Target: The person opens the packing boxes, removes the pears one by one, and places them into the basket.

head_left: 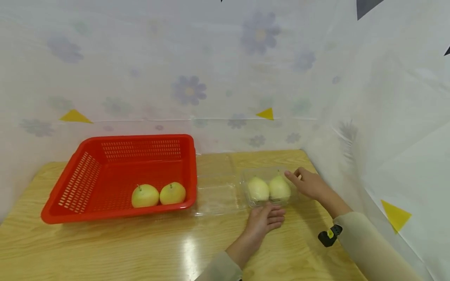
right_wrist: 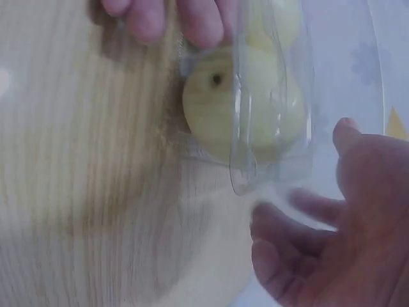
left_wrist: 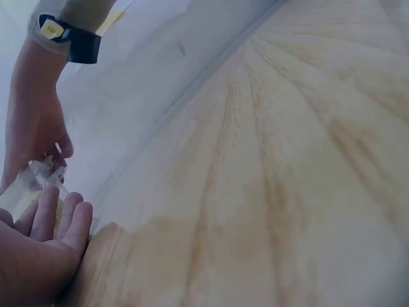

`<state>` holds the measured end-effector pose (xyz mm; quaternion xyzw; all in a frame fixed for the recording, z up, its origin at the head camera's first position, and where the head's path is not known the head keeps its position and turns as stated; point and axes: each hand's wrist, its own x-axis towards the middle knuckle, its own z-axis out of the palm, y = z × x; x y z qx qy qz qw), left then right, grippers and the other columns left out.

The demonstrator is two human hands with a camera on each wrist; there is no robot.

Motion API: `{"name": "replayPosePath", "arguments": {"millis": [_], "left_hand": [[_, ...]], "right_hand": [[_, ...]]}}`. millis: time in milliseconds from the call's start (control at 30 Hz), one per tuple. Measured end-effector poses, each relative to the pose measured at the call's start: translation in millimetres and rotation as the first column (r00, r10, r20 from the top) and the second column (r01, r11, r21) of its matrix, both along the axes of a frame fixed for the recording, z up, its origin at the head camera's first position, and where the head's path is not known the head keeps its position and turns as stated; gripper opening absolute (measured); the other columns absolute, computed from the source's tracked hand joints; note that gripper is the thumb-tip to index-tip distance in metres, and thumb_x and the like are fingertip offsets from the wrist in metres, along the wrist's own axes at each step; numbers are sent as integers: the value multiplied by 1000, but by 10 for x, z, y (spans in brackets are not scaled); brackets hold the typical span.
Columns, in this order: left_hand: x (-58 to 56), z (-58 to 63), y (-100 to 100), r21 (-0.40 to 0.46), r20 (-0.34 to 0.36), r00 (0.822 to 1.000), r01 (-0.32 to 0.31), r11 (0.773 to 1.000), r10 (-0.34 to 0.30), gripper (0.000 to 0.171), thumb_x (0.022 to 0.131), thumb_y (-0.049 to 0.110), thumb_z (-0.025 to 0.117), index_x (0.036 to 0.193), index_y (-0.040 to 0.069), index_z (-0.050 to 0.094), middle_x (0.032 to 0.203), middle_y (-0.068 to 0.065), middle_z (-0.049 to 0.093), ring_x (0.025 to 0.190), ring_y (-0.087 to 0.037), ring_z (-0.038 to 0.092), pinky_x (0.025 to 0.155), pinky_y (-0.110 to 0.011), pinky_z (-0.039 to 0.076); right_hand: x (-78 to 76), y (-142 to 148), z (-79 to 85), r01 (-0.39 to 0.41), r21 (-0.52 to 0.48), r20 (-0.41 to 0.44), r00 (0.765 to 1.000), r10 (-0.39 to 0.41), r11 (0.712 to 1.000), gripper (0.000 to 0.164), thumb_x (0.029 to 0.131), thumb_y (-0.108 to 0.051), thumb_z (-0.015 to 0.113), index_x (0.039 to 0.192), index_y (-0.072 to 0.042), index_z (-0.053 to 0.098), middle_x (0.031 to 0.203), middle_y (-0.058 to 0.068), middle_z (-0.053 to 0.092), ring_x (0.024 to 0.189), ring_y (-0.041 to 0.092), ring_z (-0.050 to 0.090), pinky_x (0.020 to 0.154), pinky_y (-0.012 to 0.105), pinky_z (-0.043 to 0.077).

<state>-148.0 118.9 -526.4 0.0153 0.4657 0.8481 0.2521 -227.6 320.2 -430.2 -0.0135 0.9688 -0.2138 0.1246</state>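
Note:
A clear plastic box (head_left: pixel 261 171) stands on the right part of the table, with a left pear (head_left: pixel 258 190) and a right pear (head_left: pixel 280 189) inside. Its lid appears to lie over the fruit. At the box's front side is my left hand (head_left: pixel 261 223), fingers extended; they sit close against the plastic in the right wrist view. Beside the box's right end is my right hand (head_left: pixel 310 184), thumb out and fingers loosely bent. The right wrist view shows a small gap between this right hand (right_wrist: pixel 348 224) and the box's rim (right_wrist: pixel 241 173).
A red plastic basket (head_left: pixel 191 168) stands on the left, holding two yellowish pears (head_left: pixel 145 196) near its front. Between basket and box lies an open clear container (head_left: pixel 216 195). Flower-patterned sheeting (head_left: pixel 225 78) rises behind the wooden table (head_left: pixel 140 249) and along its right side.

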Motion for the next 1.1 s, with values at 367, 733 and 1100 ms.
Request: {"name": "replayPosePath", "arguments": {"millis": [367,733,1100], "left_hand": [[38,-54,77,20,19,1000,24,1000,-24,41,107,29,44,117,-3,67,114,-19,71,107,-34,68,92,-41,56],[43,-66,86,21,6,1000,11,1000,-11,38,105,26,46,115,-4,68,108,-13,72,105,-33,69,91,-40,57],[-22,-55,13,20,-14,1000,-11,1000,11,38,106,24,45,117,-5,67,107,-15,72,107,-36,68,91,-41,56]], "right_hand": [[291,-208,172,-557,184,-117,806,581,810,102,70,-12,75,158,-32,29,164,23,15,142,62,10,99,85,16],[264,-375,74,-608,432,-127,691,712,666,91,79,-41,82,156,-33,33,162,20,23,144,52,23,100,78,30],[184,-605,47,-615,560,-143,588,796,555,97,77,-35,85,156,-38,30,162,17,28,144,47,31,100,73,36]]}}
